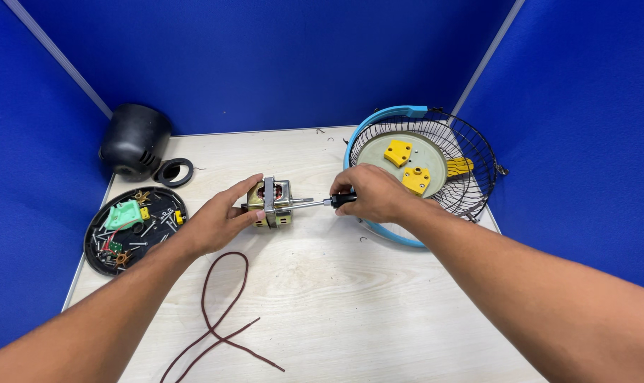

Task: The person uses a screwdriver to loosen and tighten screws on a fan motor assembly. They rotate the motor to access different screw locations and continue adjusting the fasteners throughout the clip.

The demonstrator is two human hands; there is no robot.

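On a pale wood-grain table (350, 305) walled by blue partitions (279, 57), a black motor housing (135, 140) and a black cover (95, 248) full of screws sit at far left, a dark red cord (219, 312) nearer. Left hand (212, 223), half-curled, steadies the small fan motor (271, 202) at mid-table. Right hand (375, 193) is closed around a black-handled screwdriver (322, 203) whose shaft meets the motor. Behind it lies a wire fan guard (471, 152).

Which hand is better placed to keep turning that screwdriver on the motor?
The right hand: it already grips the screwdriver, whose tip meets the motor. The left hand is steadying the motor from the other side.
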